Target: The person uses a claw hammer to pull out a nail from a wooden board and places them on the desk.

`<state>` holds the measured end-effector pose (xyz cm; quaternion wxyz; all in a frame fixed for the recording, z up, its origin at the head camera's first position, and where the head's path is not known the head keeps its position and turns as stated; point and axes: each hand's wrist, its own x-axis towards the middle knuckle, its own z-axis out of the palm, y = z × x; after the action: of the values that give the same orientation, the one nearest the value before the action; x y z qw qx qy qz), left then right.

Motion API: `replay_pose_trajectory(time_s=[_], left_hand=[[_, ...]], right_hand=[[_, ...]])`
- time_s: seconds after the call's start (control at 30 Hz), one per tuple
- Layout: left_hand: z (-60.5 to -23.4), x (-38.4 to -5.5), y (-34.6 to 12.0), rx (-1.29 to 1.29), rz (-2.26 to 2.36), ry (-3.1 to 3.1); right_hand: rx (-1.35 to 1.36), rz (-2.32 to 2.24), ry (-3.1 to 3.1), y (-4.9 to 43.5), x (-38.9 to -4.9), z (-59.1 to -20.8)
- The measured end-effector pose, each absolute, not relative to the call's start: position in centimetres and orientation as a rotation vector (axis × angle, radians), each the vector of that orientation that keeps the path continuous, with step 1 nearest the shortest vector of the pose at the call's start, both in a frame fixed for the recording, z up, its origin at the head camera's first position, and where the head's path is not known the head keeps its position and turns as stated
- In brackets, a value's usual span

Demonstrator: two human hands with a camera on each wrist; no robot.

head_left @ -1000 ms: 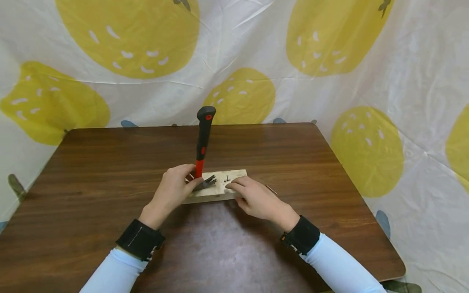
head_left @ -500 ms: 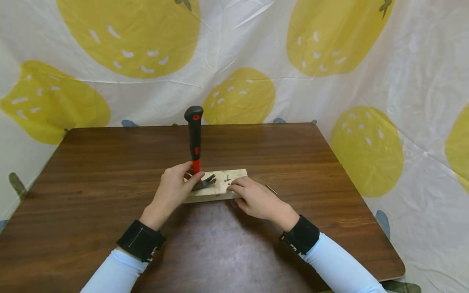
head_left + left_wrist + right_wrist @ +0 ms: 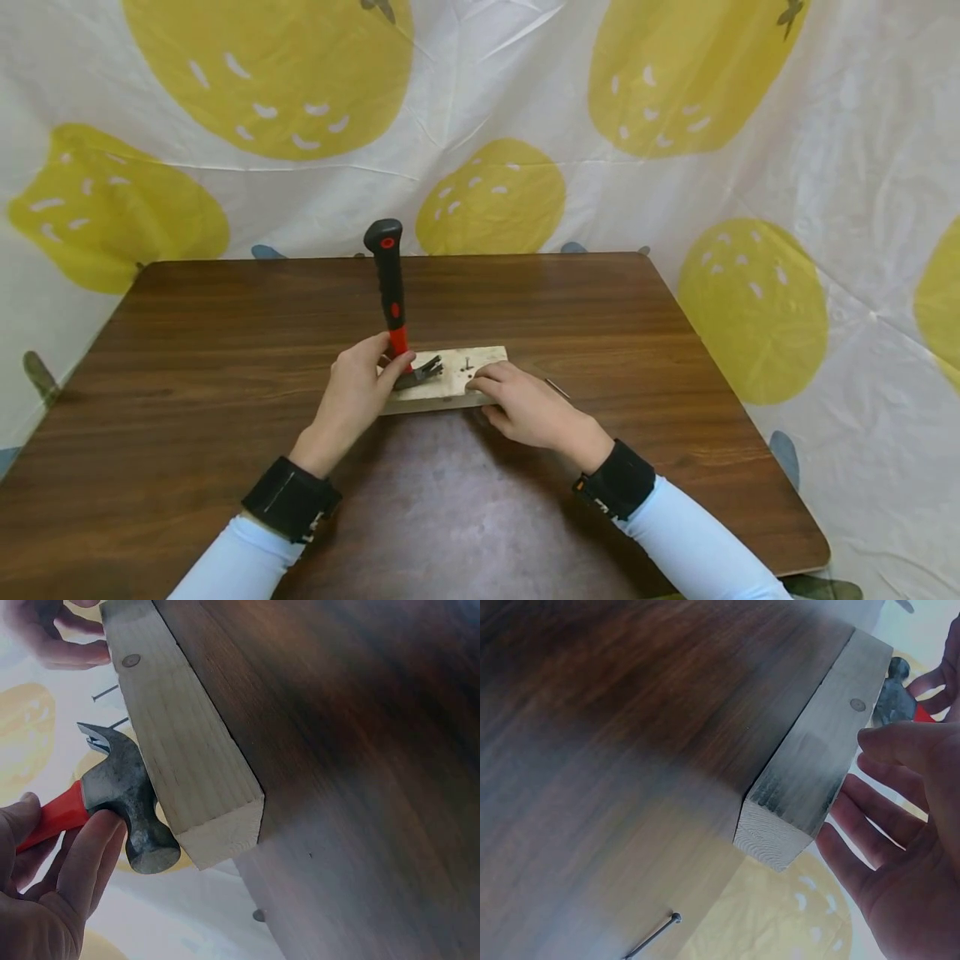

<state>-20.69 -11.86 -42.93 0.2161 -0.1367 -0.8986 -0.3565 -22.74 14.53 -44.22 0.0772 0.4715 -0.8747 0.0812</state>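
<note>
My left hand [image 3: 356,383] pinches the red neck of a claw hammer [image 3: 390,275] just above its head, thumb and fingertips on either side. The hammer stands handle-up on a pale wooden block [image 3: 442,403], its black grip leaning left and its claw pointing right. A nail [image 3: 105,694] sticks up from the block's top; another nail [image 3: 118,722] shows right by the claw. At the block's right end my right hand [image 3: 528,404] rests its fingertips on the top, fingers loosely extended, thumb near the front edge.
A loose nail [image 3: 557,388] lies on the brown wooden table [image 3: 225,350] to the right of the block, beside my right hand. Behind the table hangs a white curtain [image 3: 487,75] with large yellow fruit prints.
The hammer's handle has swung to the left, from leaning right to leaning left, while its head stays on the block. The right hand has barely moved.
</note>
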Motion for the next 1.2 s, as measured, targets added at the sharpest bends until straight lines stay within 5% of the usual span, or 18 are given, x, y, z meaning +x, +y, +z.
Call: replay_pose_trajectory(time_s=[1.2], left_hand=[[-43.4, -20.3, -12.2, -0.283, -1.138, -2.375]], right_hand=[[1.255, 0.523, -2.551, 12.1, -23.6, -43.2]])
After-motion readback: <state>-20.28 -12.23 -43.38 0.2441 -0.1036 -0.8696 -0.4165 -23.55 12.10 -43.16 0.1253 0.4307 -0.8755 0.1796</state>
